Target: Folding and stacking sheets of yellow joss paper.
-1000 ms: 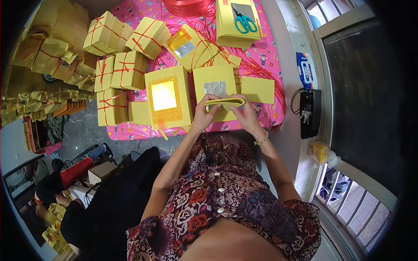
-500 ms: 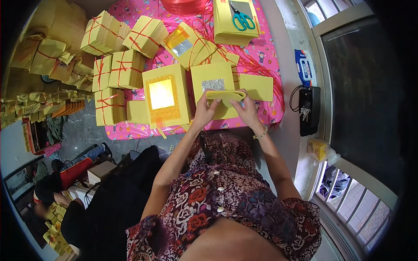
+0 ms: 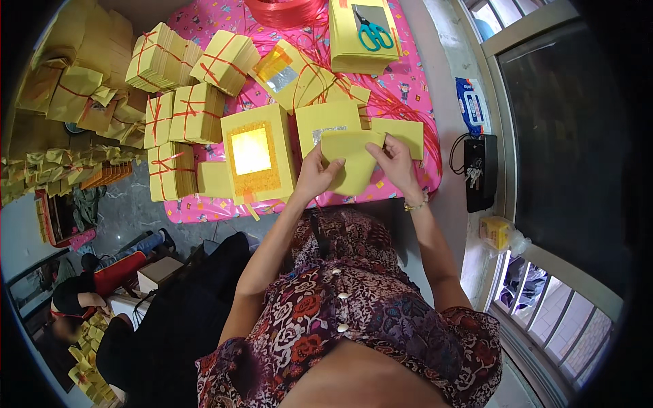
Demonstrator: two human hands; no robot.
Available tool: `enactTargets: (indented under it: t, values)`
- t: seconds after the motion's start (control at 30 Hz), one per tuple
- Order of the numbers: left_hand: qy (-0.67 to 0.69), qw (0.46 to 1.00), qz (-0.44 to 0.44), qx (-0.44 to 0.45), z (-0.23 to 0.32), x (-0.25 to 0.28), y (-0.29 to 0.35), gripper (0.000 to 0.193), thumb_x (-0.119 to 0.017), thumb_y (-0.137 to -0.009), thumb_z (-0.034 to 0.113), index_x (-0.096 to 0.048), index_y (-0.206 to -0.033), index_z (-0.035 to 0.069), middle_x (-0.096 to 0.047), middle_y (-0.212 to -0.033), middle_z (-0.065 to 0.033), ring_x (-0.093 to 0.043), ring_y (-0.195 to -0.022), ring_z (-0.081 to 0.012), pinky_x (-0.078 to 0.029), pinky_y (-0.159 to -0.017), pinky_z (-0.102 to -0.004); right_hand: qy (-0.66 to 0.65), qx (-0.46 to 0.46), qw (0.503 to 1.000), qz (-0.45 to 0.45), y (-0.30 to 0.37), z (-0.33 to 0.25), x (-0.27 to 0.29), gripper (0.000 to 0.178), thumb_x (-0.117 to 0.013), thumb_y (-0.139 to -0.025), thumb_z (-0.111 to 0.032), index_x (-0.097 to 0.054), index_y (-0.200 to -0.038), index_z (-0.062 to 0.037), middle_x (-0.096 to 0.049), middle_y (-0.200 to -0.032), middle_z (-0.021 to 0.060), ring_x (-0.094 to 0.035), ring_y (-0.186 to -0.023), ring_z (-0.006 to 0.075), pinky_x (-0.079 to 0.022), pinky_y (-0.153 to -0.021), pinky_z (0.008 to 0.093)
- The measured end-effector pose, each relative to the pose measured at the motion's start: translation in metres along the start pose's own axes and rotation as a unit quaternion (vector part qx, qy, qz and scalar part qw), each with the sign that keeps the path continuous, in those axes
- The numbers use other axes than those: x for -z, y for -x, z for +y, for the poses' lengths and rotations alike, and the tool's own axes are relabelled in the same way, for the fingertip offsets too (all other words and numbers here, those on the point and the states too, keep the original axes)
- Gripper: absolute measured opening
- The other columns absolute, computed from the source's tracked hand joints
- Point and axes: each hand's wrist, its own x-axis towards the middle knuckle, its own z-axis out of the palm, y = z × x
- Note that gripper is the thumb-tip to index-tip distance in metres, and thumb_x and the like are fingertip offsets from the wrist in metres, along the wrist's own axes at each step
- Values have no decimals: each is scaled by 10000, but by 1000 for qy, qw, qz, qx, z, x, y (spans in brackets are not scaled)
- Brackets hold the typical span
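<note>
both hands are on one yellow paper piece (image 3: 350,163), in front of the silver-patched stack (image 3: 325,114) near the close edge of the pink surface (image 3: 224,210). the left hand (image 3: 315,178) has its grip clamped on the paper's left side, thumb in front; the right hand (image 3: 398,165) pinches the upper right corner, thumb pressed on the face. whether the paper also rests on the stack beneath, or how many sheets it has, i cannot tell.

as for progress, several bundles (image 3: 198,112) at the left look finished, squared up and crossed with red ties. no tie shows on the held piece, nor on the gold-patched stack (image 3: 235,129) or the flat yellow stack (image 3: 411,139) to the right, so these seem left to do. loose red strands (image 3: 401,102) lie toward the far right, and teal-handled scissors (image 3: 375,37) sit on a tall yellow pile (image 3: 354,64), untouched.
</note>
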Motion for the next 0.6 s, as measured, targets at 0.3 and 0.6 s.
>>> enactTargets:
  t: [0.3,0.6]
  values:
    - [74,986,-76,132,44,5,14,428,-649,-859,-8,-534,-1271,-37,-667,-1152,-96,-634,-1025,-148,-496,-906,-294,-37,-150,988,-6,4,-27,12,221,-617,-983,-206,-686,-1035,-3,-675,-867,-20,-593,-742,22,-480,-640,188]
    - [89,983,-61,146,47,12,11,425,-649,-836,-21,-558,-1250,-33,-678,-1146,-101,-646,-1006,-163,-502,-897,-305,-122,-235,964,10,12,-45,-3,289,-640,-965,-324,-703,-1010,-46,-664,-809,-55,-559,-655,-11,-418,-526,165]
